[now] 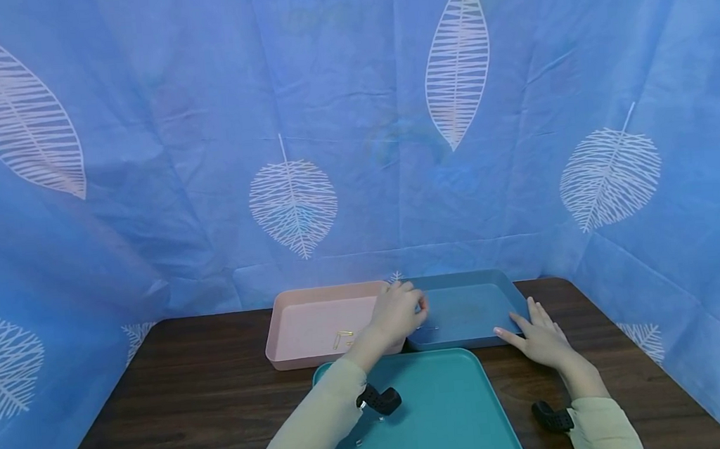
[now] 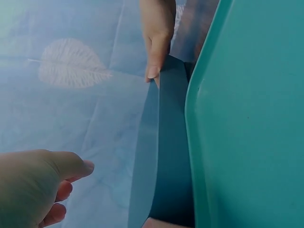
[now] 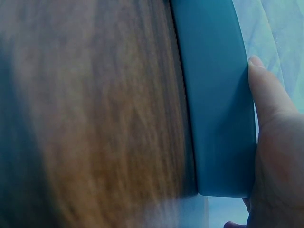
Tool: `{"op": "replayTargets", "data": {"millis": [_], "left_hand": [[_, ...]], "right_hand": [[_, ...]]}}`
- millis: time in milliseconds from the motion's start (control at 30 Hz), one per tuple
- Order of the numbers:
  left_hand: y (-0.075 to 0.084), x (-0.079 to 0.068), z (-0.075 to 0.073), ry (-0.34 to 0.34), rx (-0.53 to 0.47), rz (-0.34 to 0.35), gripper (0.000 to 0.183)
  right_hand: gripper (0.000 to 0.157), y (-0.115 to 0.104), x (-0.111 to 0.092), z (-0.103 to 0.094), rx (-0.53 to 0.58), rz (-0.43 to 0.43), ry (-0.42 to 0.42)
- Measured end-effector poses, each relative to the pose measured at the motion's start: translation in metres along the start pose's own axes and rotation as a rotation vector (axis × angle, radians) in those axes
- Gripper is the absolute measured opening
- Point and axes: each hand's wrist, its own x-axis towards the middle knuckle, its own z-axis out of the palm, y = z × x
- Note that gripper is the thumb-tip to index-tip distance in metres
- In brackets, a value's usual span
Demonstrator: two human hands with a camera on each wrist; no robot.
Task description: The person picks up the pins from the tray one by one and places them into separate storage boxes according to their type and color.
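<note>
My left hand [image 1: 397,313] hovers over the adjoining edges of the pink tray [image 1: 271,344] and the blue tray [image 1: 466,279]. Its fingers are loosely bent, and in the left wrist view nothing shows at the thumb tip. Below it, a thin silvery piece [image 1: 430,328] lies in the blue tray. Spread around that tray's near right corner, my right hand [image 1: 543,340] touches it; the right wrist view has the thumb [image 3: 266,88] against the rim. Small gold wire pieces [image 1: 343,334], resembling pins or clips, lie in the pink tray.
A teal tray [image 1: 437,401] lies in front of the two others, under my left forearm, with several tiny shiny pieces [image 1: 359,443] at its left side. The dark wooden table [image 1: 177,401] carries all three. Behind hangs a blue cloth [image 1: 351,112] with white leaves.
</note>
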Motion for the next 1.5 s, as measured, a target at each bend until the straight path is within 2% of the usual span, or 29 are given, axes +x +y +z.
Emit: {"op": "replayTargets", "data": {"millis": [333, 467, 600, 733, 967, 1167, 1400, 1500], "left_hand": [[-0.011, -0.027, -0.016, 0.038, -0.028, 0.011, 0.012], [-0.014, -0.039, -0.020, 0.108, -0.026, 0.044, 0.011], [-0.018, -0.052, -0.024, 0.169, -0.071, 0.056, 0.011], [-0.023, -0.069, -0.027, 0.181, -0.100, 0.037, 0.011], [-0.034, -0.095, -0.024, 0.197, -0.102, 0.049, 0.008], [-0.047, -0.117, -0.025, 0.195, -0.120, 0.037, 0.008], [-0.057, -0.142, -0.030, 0.089, -0.149, -0.013, 0.009], [-0.059, -0.151, -0.031, 0.065, -0.170, -0.020, 0.013]], "right_hand": [[0.087, -0.001, 0.001, -0.001, 0.007, 0.004, -0.003], [0.086, 0.000, 0.001, 0.000, 0.001, 0.004, 0.000], [0.086, 0.001, 0.002, 0.000, -0.007, 0.003, 0.004], [0.087, 0.002, 0.002, 0.001, -0.005, 0.001, 0.002], [0.088, 0.002, 0.002, 0.001, -0.006, -0.001, 0.006], [0.088, 0.002, 0.001, 0.002, -0.002, 0.001, 0.008], [0.087, 0.000, 0.000, 0.001, -0.001, 0.003, 0.007], [0.087, 0.001, 0.001, 0.000, -0.005, 0.002, 0.007]]}}
